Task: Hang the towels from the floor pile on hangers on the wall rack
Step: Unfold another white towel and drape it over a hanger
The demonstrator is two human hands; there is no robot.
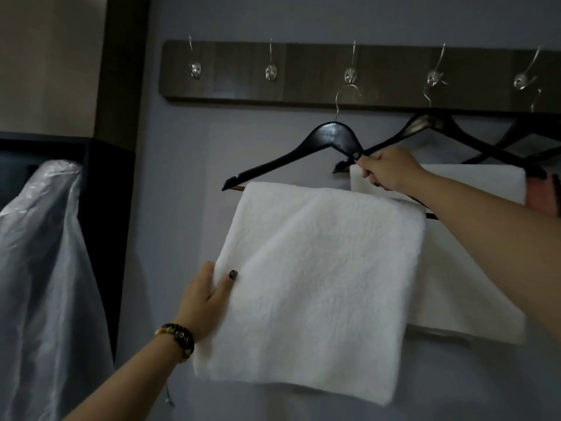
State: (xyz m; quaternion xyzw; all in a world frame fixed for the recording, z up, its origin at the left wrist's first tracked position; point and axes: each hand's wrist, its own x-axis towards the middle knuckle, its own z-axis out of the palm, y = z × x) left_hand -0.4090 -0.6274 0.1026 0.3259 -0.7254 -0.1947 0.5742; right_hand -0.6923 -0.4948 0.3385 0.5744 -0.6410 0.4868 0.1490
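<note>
**Hanger with towel going onto hook 3**

Best done by steadying first, then hooking: keep the hanger level so the towel stays centred on the bar, lift until the wire loop clears the tip of hook 3, then lower it on. Worth easing off with the lower hand only once the loop looks seated. Risk, as a judgement: a tilt toward the hanger's lower left end could let the towel slide off the bar.

Right hand wrapped around the hanger's right shoulder, thumb on top, holding it up beneath the rack. Wire loop just under hook 3 of the 5 on the rack, counted from the left end; touching or not, cannot tell.

Left hand gripping the towel's left edge near the lower left corner, thumb on the front face, fingers hidden behind the cloth. Towel draped over the hanger bar, folded, hanging between the 2 hands: below and left of the right hand, right of the left hand.

Toward the rack's right end, 2 more hangers on hooks 4 and 5; second towel draped on the nearer one, partly behind the right forearm.
</note>
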